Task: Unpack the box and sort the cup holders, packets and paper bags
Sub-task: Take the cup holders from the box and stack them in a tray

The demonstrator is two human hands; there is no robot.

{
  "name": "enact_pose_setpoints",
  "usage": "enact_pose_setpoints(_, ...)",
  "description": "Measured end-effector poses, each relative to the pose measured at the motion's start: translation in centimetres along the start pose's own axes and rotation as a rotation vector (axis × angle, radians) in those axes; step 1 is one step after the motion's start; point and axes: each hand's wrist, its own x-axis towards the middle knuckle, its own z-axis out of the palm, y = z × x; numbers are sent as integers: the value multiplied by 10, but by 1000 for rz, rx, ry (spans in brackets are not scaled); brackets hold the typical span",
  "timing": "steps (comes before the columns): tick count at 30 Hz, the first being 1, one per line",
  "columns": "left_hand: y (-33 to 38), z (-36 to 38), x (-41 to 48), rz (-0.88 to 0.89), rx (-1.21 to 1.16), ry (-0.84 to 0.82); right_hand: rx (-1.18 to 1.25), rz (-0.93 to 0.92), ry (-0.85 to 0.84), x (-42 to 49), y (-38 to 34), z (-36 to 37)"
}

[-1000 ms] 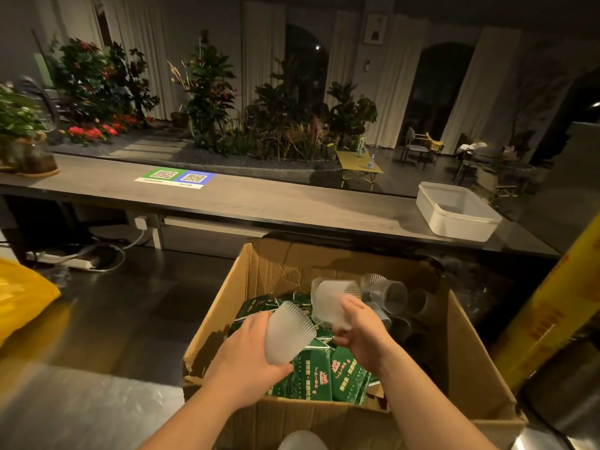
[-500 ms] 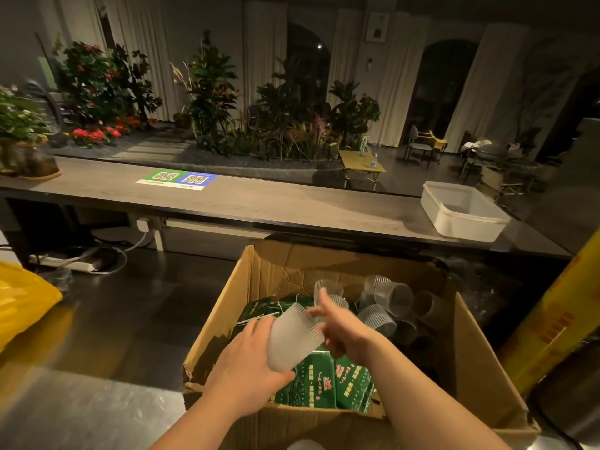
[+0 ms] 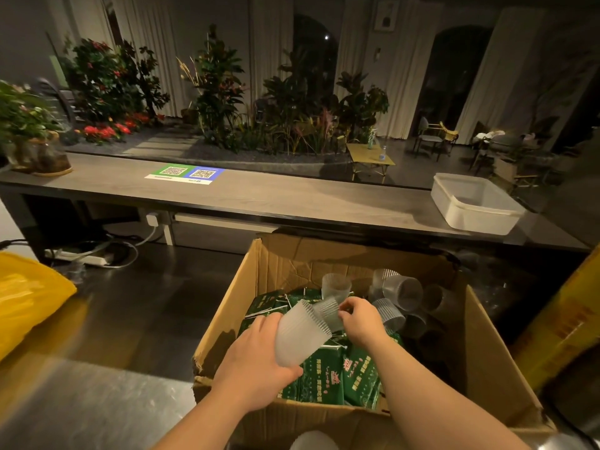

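Lower centre, our left hand [image 3: 253, 368] wraps a ribbed, frosted plastic holder [image 3: 300, 336] above the cardboard box [image 3: 487, 368]. Our right hand [image 3: 363, 323] pinches a second holder [image 3: 326, 315] over glossy green packets [image 3: 328, 375].

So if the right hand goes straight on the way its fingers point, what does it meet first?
Probably the ribbed cup holder over the green packets, just before the fingertips of the right hand; I cannot tell whether they touch it already. Depth is unclear here.
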Motion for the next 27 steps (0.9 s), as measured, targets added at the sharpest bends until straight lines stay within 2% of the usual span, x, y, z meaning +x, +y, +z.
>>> enact_pose_setpoints(4, 1, -1, 0, -1, -7, -6, 158, -19, 28, -6, -4, -9)
enact_pose_setpoints(11, 1, -1, 1, 1, -5, -5, 769, -60, 29, -45, -41, -32)
enact_pose_setpoints(13, 0, -1, 3, 6, -7, -14, 865, -72, 32, -59, -47, -38)
enact_pose_setpoints(18, -1, 0, 4, 15, 17, -32, 722, -231, -59, -76, -46, -33)
enact_pose_setpoints(20, 0, 0, 5, 14, 16, -46, 675, -266, -25, -75, -45, -27)
enact_pose_setpoints(24, 0, 0, 5, -2, 17, -45, 641, -266, 77, -71, -44, -19)
enact_pose_setpoints(27, 1, 0, 6, 1, 30, -55, 658, -246, 20, -73, -40, -19)
